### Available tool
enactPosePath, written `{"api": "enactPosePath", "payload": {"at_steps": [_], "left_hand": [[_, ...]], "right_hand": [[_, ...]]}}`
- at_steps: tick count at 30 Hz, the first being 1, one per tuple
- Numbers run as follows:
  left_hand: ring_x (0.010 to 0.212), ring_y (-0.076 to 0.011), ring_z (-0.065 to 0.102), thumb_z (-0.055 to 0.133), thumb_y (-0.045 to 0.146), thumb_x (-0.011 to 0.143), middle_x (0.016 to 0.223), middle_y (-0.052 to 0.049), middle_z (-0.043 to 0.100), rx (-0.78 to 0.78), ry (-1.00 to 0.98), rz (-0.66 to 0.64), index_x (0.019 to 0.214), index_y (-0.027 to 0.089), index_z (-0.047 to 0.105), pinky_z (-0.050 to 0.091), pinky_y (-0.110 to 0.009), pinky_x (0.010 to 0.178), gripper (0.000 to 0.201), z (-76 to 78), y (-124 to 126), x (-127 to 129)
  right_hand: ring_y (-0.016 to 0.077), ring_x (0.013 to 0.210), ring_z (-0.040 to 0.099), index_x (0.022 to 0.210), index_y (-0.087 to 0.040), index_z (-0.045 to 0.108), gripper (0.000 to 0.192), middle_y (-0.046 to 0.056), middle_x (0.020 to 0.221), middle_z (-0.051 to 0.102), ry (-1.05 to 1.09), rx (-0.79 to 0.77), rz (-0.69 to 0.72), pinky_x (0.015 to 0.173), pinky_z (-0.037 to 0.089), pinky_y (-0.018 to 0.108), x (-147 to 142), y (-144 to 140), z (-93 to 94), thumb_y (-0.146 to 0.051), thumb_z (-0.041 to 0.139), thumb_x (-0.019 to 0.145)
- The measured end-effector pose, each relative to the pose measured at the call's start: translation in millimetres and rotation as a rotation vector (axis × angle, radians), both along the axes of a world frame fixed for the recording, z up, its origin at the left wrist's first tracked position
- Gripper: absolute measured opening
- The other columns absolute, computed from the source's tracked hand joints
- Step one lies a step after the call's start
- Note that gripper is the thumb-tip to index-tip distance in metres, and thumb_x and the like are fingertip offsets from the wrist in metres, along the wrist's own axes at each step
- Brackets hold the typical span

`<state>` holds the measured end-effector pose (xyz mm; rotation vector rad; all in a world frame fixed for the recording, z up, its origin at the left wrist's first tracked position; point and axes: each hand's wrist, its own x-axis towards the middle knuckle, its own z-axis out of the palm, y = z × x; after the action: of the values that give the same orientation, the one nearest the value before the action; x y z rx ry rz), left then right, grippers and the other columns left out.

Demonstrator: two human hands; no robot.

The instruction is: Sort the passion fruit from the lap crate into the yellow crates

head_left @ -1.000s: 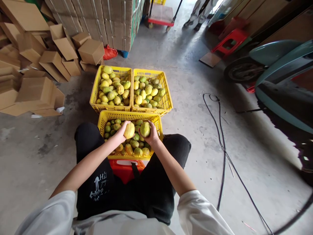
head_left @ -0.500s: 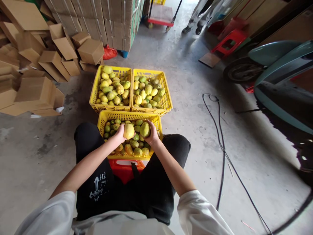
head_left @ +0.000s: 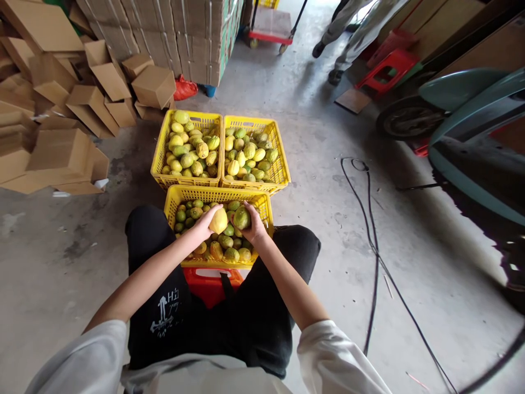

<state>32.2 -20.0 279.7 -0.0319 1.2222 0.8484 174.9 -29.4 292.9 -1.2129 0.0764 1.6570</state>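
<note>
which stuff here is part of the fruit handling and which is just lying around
In hand:
left hand holding yellow fruit
right hand holding green fruit
near crate
two far crates

Lying about:
cardboard boxes
black cable
scooter
red stools
hand cart

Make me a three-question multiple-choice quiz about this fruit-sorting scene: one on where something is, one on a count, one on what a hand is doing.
1. Where is the crate the hands are over?
A. between the person's knees
B. on the trolley
C. on the boxes

2. How many yellow crates hold fruit?
A. two
B. three
C. five

3. What is the left hand doing?
A. lying flat
B. holding a yellow fruit
C. pulling the cable

Answers:
1 A: the near crate sits between the black-clad knees.
2 B: near crate, far left crate, far right crate.
3 B: the left hand grips a yellow fruit.
</note>
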Motion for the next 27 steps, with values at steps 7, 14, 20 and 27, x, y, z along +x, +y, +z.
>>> {"api": "enactPosePath", "payload": {"at_steps": [7, 14, 20, 27], "left_hand": [[0.059, -0.0143, 0.063, 0.072, 0.03, 0.084, 0.073, -0.001, 0.062, -0.049, 0.081, -0.017, 0.088, 0.019, 0.06, 0.057, -0.026, 0.057, 0.017, -1.3, -0.8, -0.7], [0.056, -0.0183, 0.066, 0.056, 0.039, 0.094, 0.074, -0.004, 0.066, -0.154, -0.017, -0.042, 0.097, 0.019, 0.059, 0.056, -0.028, 0.049, 0.02, -7.3, 1.9, -2.8], [0.054, -0.0178, 0.066, 0.065, 0.038, 0.089, 0.069, -0.005, 0.066, -0.045, 0.029, -0.11, 0.092, 0.017, 0.06, 0.056, -0.028, 0.05, 0.021, -5.6, 1.5, -1.3], [0.054, -0.0144, 0.063, 0.072, 0.028, 0.083, 0.068, -0.002, 0.064, 0.01, 0.093, -0.124, 0.085, 0.018, 0.058, 0.057, -0.026, 0.053, 0.017, 3.5, -0.8, 3.1]], "right_hand": [[0.0192, 0.084, 0.068, 0.083, -0.028, 0.052, 0.025, -0.004, 0.078, 0.062, -0.01, -0.021, -0.065, 0.07, 0.066, 0.034, 2.9, -0.2, -2.6, -0.026, 0.075, 0.072], [0.023, 0.088, 0.068, 0.088, -0.029, 0.054, 0.031, -0.001, 0.079, 0.064, -0.074, 0.018, 0.013, 0.066, 0.065, 0.034, 8.8, -0.5, -17.2, -0.028, 0.075, 0.066], [0.0193, 0.091, 0.069, 0.103, -0.029, 0.055, 0.038, -0.002, 0.087, 0.068, -0.138, 0.128, -0.016, 0.068, 0.062, 0.031, 10.9, -7.8, -20.4, -0.027, 0.069, 0.068], [0.0188, 0.09, 0.068, 0.099, -0.029, 0.056, 0.035, -0.003, 0.086, 0.067, -0.164, 0.105, 0.021, 0.069, 0.063, 0.029, 15.0, -7.4, -29.7, -0.026, 0.072, 0.068]]}}
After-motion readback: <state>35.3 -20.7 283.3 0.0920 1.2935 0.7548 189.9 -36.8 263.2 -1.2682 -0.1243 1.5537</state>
